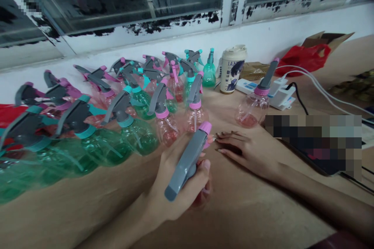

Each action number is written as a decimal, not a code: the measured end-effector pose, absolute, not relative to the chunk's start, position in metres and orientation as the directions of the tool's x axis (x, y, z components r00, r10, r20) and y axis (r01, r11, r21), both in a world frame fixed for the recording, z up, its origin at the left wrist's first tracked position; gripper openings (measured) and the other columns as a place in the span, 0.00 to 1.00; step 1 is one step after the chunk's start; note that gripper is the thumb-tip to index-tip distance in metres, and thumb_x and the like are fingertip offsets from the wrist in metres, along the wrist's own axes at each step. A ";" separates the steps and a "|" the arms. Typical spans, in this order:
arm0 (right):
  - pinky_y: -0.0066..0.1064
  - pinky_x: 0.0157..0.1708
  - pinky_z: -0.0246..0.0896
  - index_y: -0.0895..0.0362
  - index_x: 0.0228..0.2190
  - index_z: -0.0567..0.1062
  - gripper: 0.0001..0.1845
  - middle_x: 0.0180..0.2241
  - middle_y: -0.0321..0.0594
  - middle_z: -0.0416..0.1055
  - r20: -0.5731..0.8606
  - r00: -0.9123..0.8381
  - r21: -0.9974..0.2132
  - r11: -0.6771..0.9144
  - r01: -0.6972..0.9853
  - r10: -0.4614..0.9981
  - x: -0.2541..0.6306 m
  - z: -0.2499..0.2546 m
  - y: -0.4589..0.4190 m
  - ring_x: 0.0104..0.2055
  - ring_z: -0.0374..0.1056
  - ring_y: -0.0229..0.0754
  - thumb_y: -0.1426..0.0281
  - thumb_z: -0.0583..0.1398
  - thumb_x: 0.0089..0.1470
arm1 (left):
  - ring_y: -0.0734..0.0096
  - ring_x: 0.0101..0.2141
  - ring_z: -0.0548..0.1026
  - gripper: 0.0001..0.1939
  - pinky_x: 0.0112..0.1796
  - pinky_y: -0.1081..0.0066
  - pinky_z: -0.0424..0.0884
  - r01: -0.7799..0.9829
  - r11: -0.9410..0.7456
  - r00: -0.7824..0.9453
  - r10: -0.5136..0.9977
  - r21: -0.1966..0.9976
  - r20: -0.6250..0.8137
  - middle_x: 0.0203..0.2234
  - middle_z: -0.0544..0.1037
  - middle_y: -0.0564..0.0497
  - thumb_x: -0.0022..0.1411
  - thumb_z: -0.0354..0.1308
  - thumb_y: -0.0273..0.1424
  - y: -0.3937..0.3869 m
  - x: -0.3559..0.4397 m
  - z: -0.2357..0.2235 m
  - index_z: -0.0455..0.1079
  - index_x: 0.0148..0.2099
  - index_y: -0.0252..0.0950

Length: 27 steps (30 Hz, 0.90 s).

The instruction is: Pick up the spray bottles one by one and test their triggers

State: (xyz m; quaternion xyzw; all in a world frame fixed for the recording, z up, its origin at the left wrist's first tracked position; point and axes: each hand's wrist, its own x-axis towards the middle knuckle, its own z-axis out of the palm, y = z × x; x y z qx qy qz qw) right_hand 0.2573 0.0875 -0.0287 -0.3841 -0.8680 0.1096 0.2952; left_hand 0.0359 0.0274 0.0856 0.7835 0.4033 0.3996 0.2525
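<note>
My left hand (172,186) is wrapped around a pink spray bottle (188,163) with a grey trigger head and pink nozzle; most of its body is hidden behind my fingers. My right hand (245,149) lies flat on the table just to the right, fingers stretched toward the bottle's nozzle, with nothing in it. Beyond it stands another pink spray bottle (250,107), upright and apart from the hand. Just past my left hand are two more pink bottles, one of them (196,114) nearest. To the left sits a green spray bottle (138,136).
Several more green and pink spray bottles crowd the left and back of the table (233,214). A paper coffee cup (232,68), a power strip with chargers (280,95) and a red plastic bag (306,58) are behind. A dark device (315,151), partly blurred, lies at right.
</note>
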 end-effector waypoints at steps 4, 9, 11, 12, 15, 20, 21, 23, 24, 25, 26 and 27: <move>0.44 0.52 0.59 0.53 0.46 0.71 0.15 0.47 0.42 0.71 0.423 -0.533 -0.421 0.680 0.600 0.733 0.257 -0.027 0.087 0.52 0.64 0.45 0.65 0.56 0.57 | 0.66 0.32 0.74 0.09 0.36 0.64 0.74 0.420 -0.552 0.348 0.831 0.720 0.434 0.35 0.74 0.50 0.53 0.50 0.25 0.027 0.036 0.085 0.64 0.37 0.41; 0.45 0.51 0.61 0.53 0.47 0.71 0.16 0.46 0.43 0.72 0.427 -0.540 -0.424 0.688 0.589 0.726 0.258 -0.026 0.088 0.52 0.65 0.46 0.66 0.56 0.56 | 0.65 0.31 0.74 0.10 0.36 0.63 0.74 0.454 -0.518 0.312 0.855 0.725 0.415 0.32 0.75 0.50 0.52 0.51 0.26 0.026 0.038 0.084 0.66 0.38 0.41; 0.44 0.51 0.61 0.53 0.47 0.71 0.16 0.46 0.43 0.72 0.428 -0.538 -0.425 0.687 0.589 0.726 0.258 -0.026 0.088 0.52 0.65 0.45 0.66 0.56 0.56 | 0.65 0.30 0.74 0.12 0.35 0.63 0.75 0.459 -0.513 0.308 0.858 0.725 0.412 0.33 0.75 0.49 0.51 0.50 0.26 0.026 0.038 0.084 0.67 0.39 0.41; 0.44 0.51 0.61 0.53 0.47 0.71 0.16 0.46 0.43 0.72 0.430 -0.537 -0.425 0.688 0.589 0.726 0.258 -0.026 0.087 0.52 0.65 0.45 0.67 0.56 0.56 | 0.66 0.30 0.74 0.12 0.36 0.63 0.75 0.459 -0.517 0.310 0.855 0.723 0.415 0.34 0.75 0.49 0.51 0.50 0.26 0.026 0.038 0.084 0.67 0.40 0.41; 0.44 0.52 0.60 0.53 0.47 0.71 0.15 0.46 0.43 0.72 0.427 -0.535 -0.424 0.684 0.594 0.729 0.257 -0.026 0.087 0.51 0.65 0.45 0.67 0.56 0.57 | 0.65 0.30 0.74 0.14 0.36 0.63 0.75 0.454 -0.537 0.320 0.843 0.711 0.432 0.33 0.75 0.49 0.51 0.50 0.25 0.027 0.036 0.083 0.67 0.41 0.41; 0.44 0.53 0.59 0.54 0.47 0.71 0.16 0.48 0.43 0.71 0.420 -0.542 -0.410 0.685 0.602 0.728 0.258 -0.027 0.087 0.53 0.64 0.44 0.66 0.55 0.57 | 0.66 0.34 0.75 0.16 0.37 0.64 0.75 0.397 -0.559 0.347 0.825 0.728 0.445 0.36 0.74 0.50 0.51 0.50 0.22 0.027 0.036 0.083 0.67 0.42 0.41; 0.44 0.53 0.59 0.54 0.47 0.70 0.16 0.48 0.43 0.71 0.417 -0.544 -0.408 0.684 0.604 0.728 0.258 -0.028 0.087 0.53 0.64 0.44 0.66 0.55 0.57 | 0.66 0.35 0.75 0.17 0.38 0.64 0.75 0.386 -0.562 0.350 0.823 0.732 0.447 0.37 0.74 0.50 0.51 0.50 0.22 0.027 0.036 0.083 0.67 0.43 0.42; 0.44 0.53 0.58 0.54 0.47 0.70 0.16 0.48 0.43 0.71 0.412 -0.543 -0.408 0.681 0.608 0.731 0.258 -0.028 0.087 0.53 0.64 0.44 0.65 0.55 0.57 | 0.66 0.35 0.75 0.18 0.38 0.65 0.75 0.381 -0.572 0.350 0.816 0.726 0.460 0.37 0.74 0.49 0.51 0.50 0.22 0.026 0.037 0.083 0.66 0.44 0.41; 0.44 0.53 0.59 0.55 0.47 0.70 0.16 0.48 0.43 0.71 0.412 -0.542 -0.408 0.680 0.609 0.733 0.258 -0.028 0.087 0.53 0.64 0.44 0.65 0.55 0.57 | 0.66 0.36 0.74 0.18 0.38 0.64 0.75 0.384 -0.580 0.352 0.811 0.718 0.467 0.37 0.73 0.49 0.51 0.49 0.22 0.026 0.037 0.083 0.65 0.44 0.41; 0.43 0.53 0.59 0.55 0.48 0.70 0.16 0.48 0.43 0.71 0.413 -0.540 -0.409 0.679 0.610 0.733 0.257 -0.028 0.087 0.53 0.64 0.44 0.65 0.55 0.57 | 0.65 0.35 0.74 0.18 0.38 0.64 0.75 0.391 -0.588 0.350 0.807 0.708 0.476 0.37 0.73 0.49 0.51 0.49 0.22 0.027 0.037 0.083 0.65 0.44 0.41; 0.43 0.53 0.58 0.55 0.48 0.70 0.17 0.48 0.43 0.71 0.413 -0.540 -0.408 0.679 0.610 0.733 0.257 -0.028 0.086 0.53 0.64 0.44 0.65 0.55 0.57 | 0.65 0.35 0.74 0.17 0.37 0.64 0.74 0.405 -0.592 0.348 0.804 0.697 0.482 0.36 0.73 0.49 0.50 0.49 0.22 0.027 0.037 0.083 0.65 0.44 0.40; 0.43 0.53 0.58 0.55 0.47 0.70 0.16 0.48 0.43 0.71 0.415 -0.539 -0.407 0.679 0.611 0.733 0.257 -0.028 0.086 0.53 0.63 0.44 0.65 0.55 0.57 | 0.64 0.34 0.74 0.16 0.36 0.63 0.74 0.421 -0.595 0.347 0.803 0.685 0.484 0.34 0.73 0.49 0.50 0.49 0.22 0.027 0.037 0.084 0.65 0.43 0.40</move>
